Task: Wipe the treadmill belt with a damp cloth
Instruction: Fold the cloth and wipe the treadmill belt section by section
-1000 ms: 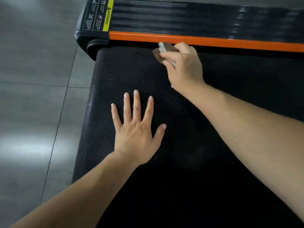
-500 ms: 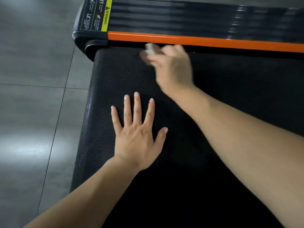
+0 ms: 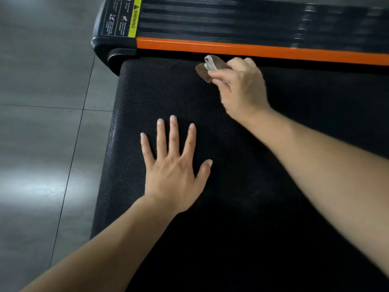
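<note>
Cloth (image 3: 205, 69), bunched in the closed right hand (image 3: 242, 89), presses the treadmill belt (image 3: 160, 91) just below the orange strip (image 3: 231, 48), unwiped belt stretching leftward and toward the person, while the left hand (image 3: 174, 169) lies open, flat, nearer.

Grey tile floor (image 3: 42, 144) on left, glossy w/ light glare, thin dark grout lines. Orange strip (image 3: 252, 49) across far end, ribbed black cover (image 3: 210, 20) behind it. Yellow warning label (image 3: 133, 20) at cover's left corner, txt too small.
</note>
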Demonstrator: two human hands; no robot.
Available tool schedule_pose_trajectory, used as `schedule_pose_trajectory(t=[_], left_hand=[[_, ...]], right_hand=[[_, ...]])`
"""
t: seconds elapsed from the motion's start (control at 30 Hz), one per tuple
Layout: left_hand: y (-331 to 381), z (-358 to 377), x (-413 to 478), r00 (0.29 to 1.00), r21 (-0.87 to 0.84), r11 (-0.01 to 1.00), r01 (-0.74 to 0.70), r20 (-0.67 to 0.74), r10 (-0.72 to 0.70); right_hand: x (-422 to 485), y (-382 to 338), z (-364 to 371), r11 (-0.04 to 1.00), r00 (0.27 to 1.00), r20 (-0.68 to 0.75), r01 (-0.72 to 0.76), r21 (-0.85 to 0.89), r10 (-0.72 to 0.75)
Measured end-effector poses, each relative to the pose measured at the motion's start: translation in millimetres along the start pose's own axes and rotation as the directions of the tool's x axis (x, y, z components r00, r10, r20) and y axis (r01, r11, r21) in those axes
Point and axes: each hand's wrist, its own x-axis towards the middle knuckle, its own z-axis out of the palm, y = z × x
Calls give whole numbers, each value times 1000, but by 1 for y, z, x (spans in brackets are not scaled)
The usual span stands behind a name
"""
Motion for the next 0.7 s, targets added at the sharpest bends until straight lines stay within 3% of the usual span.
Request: schedule_pose_trajectory(t=[0.07, 0.2, 0.27, 0.33, 0.43, 0.5, 0.57, 0.63, 0.7], left_hand=[[0, -1, 0, 1000, 4, 1000, 0, 3, 0], [5, -2, 0, 999, 0, 1000, 30, 22, -30], [12, -1, 0, 999, -5, 999, 43, 34, -43], [21, 1, -1, 999, -4, 999, 35, 28, -35], [26, 4, -1, 999, 5, 1000, 28, 22, -29], [25, 5, -2, 999, 13, 1000, 29, 22, -29], [24, 7, -1, 1000, 15, 1000, 26, 14, -26], [24, 7, -1, 1000, 14, 1000, 24, 12, -24], [24, 7, -1, 1000, 15, 1000, 20, 14, -20]], right_hand=[[-7, 35, -19, 997, 1000, 11, 19, -77, -19], [-43, 97, -53, 930, 935, -105, -350, -111, 339], [-52, 86, -44, 919, 917, -130, -389, -73, 378], [-59, 62, -34, 965, 962, -85, -261, -14, 259], [-71, 49, -33, 989, 995, 17, 96, 111, -98], [-62, 63, -38, 988, 991, 18, 133, 73, -135], [-44, 80, -39, 997, 995, -62, -76, -34, 74], [-36, 79, -36, 949, 943, -127, -313, -37, 306], [-52, 56, -32, 964, 959, -104, -265, 4, 264]])
